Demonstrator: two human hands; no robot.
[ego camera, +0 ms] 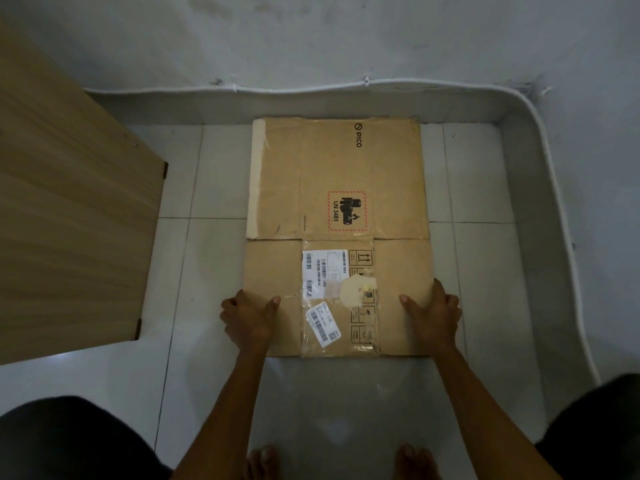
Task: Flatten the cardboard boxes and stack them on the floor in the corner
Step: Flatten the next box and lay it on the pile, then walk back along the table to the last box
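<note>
A flattened brown cardboard box [337, 188] lies flat on the white tiled floor, its far end against the wall. It carries a PICO logo, a red UN 3481 battery mark and white shipping labels. My left hand [247, 320] grips its near left edge, thumb on top and fingers curled around the side. On the near right edge sits my right hand [433, 315], thumb on top, fingers wrapped over the side. Both hands hold the near flaps close to the floor.
A wooden table top [72, 216] fills the left side. A white cable [554, 188] runs along the skirting at the back wall and down the right wall, forming a corner. My bare feet [337, 462] and dark-clothed knees show at the bottom.
</note>
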